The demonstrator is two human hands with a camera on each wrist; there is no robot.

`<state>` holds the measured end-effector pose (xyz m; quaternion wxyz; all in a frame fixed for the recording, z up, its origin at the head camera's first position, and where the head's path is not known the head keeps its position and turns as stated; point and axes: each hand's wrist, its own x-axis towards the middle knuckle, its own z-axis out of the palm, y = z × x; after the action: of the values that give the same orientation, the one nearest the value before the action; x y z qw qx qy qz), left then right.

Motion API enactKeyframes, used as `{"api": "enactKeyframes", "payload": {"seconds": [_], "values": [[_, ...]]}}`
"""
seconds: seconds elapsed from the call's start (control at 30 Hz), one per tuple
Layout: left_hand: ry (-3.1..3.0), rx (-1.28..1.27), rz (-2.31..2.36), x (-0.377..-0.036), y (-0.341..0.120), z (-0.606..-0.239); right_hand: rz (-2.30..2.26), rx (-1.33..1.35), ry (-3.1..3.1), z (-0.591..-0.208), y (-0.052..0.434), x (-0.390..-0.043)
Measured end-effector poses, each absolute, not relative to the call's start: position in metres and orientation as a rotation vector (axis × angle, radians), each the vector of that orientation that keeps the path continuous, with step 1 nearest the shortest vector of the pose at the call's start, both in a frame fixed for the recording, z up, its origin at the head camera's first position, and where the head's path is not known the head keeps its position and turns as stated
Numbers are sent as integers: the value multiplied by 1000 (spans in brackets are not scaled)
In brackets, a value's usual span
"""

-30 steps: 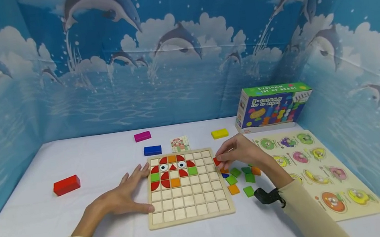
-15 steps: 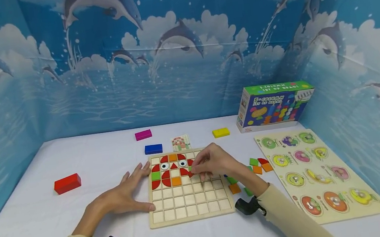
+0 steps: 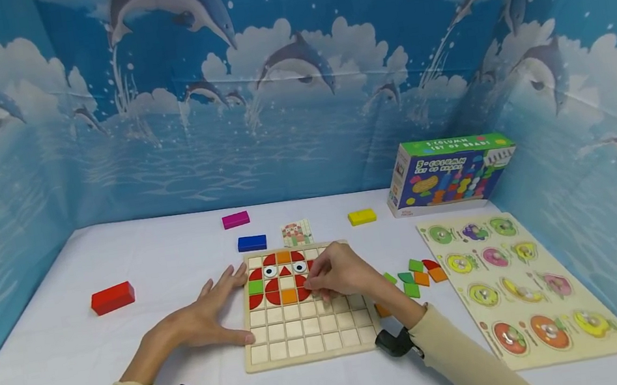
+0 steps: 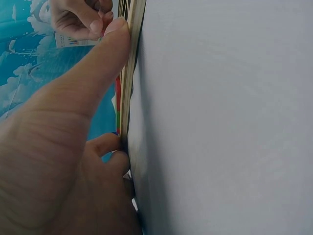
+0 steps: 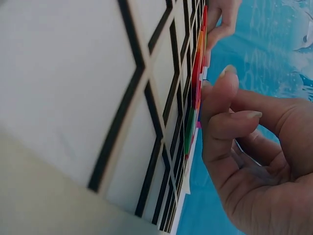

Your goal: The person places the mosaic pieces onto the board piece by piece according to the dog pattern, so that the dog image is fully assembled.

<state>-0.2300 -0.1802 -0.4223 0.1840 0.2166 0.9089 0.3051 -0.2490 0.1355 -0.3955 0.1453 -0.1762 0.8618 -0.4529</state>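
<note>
Head view, I see my left hand (image 3: pixel 202 322) flat against the left edge of the grid board (image 3: pixel 310 333) on the table (image 3: pixel 129 349), right hand (image 3: pixel 341 277) over its middle, fingers pinched narrow at a red tile (image 3: pixel 301 280), loose tiles (image 3: pixel 415 276) right, left wrist view, thumb (image 4: pixel 98 58) pressing board edge, right wrist view, fingertips (image 5: pixel 217 98) touching tiles, held piece unclear.

red, green, orange tiles (image 3: pixel 280 283) on beige grid board (image 3: pixel 310 333); white table (image 3: pixel 174 251).

Toy box (image 3: pixel 450 174), at 2 o'clock from the wooden grid board (image 3: pixel 308 314): printed upside down, its top and front appear to read "5-COLUMN SET OF BEADS". Small card (image 3: pixel 297 233), at 12 o'clock: print too small to read.
</note>
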Motion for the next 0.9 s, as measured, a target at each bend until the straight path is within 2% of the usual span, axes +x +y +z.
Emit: {"api": "enactKeyframes", "payload": {"seconds": [0.9], "values": [[2565,576,837,-228,-179,-421,-1155,-720,2334,-393,155,-252]]}}
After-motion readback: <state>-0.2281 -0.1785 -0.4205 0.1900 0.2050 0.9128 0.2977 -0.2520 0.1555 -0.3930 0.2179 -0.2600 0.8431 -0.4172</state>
